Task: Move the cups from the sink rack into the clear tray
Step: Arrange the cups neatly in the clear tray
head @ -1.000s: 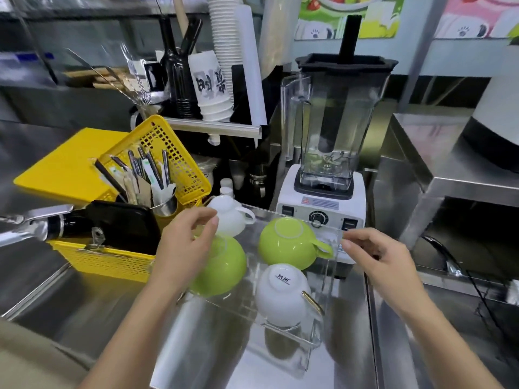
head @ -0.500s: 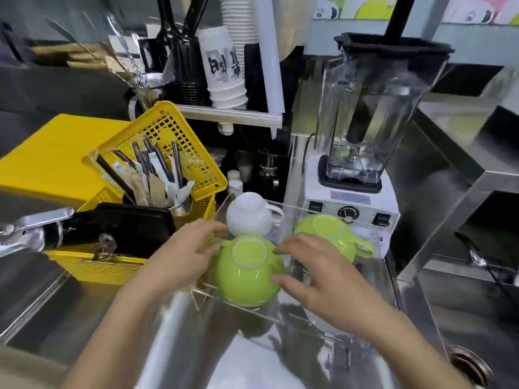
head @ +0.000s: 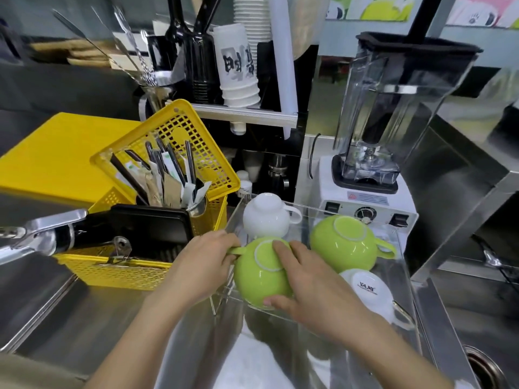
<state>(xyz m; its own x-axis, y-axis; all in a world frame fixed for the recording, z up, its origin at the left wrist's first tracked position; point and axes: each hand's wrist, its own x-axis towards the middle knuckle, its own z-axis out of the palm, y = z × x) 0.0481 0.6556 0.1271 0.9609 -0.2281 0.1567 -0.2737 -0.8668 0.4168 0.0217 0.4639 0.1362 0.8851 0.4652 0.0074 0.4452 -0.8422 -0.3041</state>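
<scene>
A clear tray [head: 314, 210] holds several upturned cups. The near-left green cup [head: 259, 279] lies tilted, with its handle pointing left. My left hand [head: 202, 265] grips that handle. My right hand [head: 311, 282] lies over the cup, fingers on its base and thumb under its rim. Behind it stands a white cup [head: 265, 214]. A second green cup [head: 345, 242] sits at the right. Another white cup [head: 370, 293] with lettering on its base is partly hidden by my right wrist.
A yellow rack [head: 118, 272] to the left holds a black tray, a cutlery holder and a tilted yellow basket [head: 179, 130]. A blender [head: 384, 130] stands behind the clear tray. A steel faucet handle [head: 42, 231] juts in from the left. A drain [head: 483, 369] lies at bottom right.
My right hand came from the tray's right edge onto the near green cup. My left hand shifted to the cup's handle. The camera moved closer and lower.
</scene>
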